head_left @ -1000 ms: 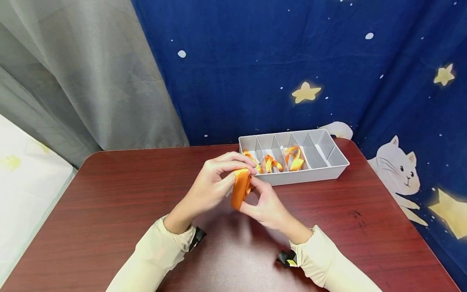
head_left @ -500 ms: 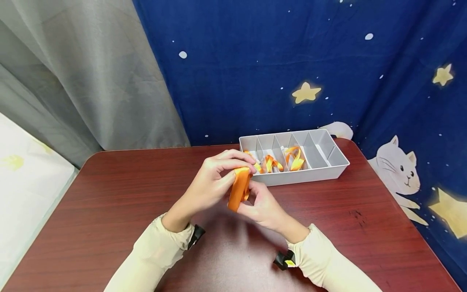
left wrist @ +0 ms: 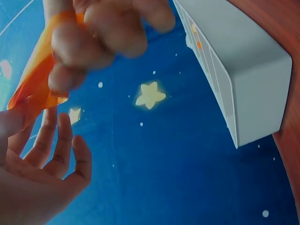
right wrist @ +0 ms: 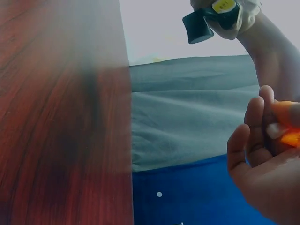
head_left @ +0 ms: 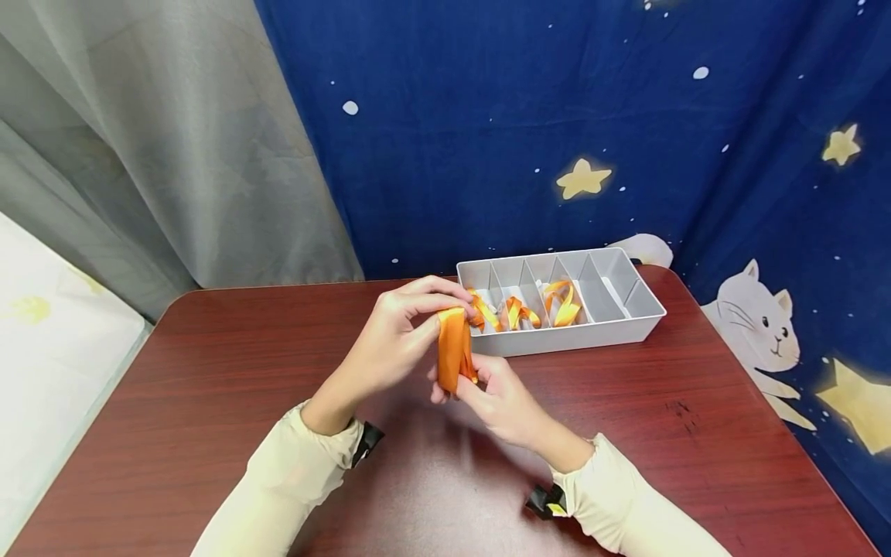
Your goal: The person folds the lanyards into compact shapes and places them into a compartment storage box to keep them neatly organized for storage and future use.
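A folded orange ribbon (head_left: 451, 352) hangs upright between both hands, just in front of the grey tray. At its upper end, my left hand (head_left: 397, 333) pinches it with the thumb, the other fingers reaching past it. Lower down, my right hand (head_left: 504, 402) grips the ribbon, thumb in front and fingertips behind. The left wrist view shows the left thumb on the ribbon (left wrist: 37, 75) and the blurred right fingers curled at its other end. Only a small orange part of the ribbon (right wrist: 291, 137) shows in the right wrist view.
The grey divided tray (head_left: 585, 338) stands at the back of the dark red table (head_left: 244, 371). Three of its compartments hold orange ribbon pieces (head_left: 565, 305). Behind the table hang a blue star-patterned curtain (head_left: 452, 155) and a grey curtain (head_left: 209, 155).
Both hands and the ribbon have shifted slightly left. The right hand sits lower on the ribbon, and its fingertips now show behind it. More of the tray's left compartment is visible.
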Available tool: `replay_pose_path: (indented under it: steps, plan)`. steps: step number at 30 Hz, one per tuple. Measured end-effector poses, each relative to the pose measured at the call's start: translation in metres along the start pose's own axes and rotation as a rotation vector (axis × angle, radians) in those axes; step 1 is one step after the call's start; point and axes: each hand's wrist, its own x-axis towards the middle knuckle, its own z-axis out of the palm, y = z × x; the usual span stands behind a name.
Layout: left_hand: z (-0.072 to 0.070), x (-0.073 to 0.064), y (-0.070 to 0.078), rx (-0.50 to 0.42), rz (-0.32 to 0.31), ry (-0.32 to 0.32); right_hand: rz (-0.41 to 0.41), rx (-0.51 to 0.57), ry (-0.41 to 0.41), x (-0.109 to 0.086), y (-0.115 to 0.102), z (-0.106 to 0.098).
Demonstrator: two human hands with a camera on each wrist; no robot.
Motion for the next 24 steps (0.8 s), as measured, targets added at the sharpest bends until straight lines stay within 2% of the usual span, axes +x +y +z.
replay_pose_path:
  steps: [8, 15, 18, 24]
  plan:
    - [-0.014, 0.0, -0.004, 0.084, -0.07, -0.018, -0.003, -0.022, -0.019, -0.01, -0.003, 0.001]
    - [-0.02, -0.001, -0.005, 0.047, -0.138, -0.075, -0.053, 0.018, -0.074, -0.019, -0.008, 0.002]
    - [-0.02, -0.001, -0.006, 0.012, -0.176, -0.102, -0.108, 0.012, -0.099, -0.021, -0.007, 0.001]
    - [-0.019, -0.002, -0.008, -0.058, -0.208, -0.144, -0.25, -0.106, -0.084, -0.022, -0.006, -0.002]
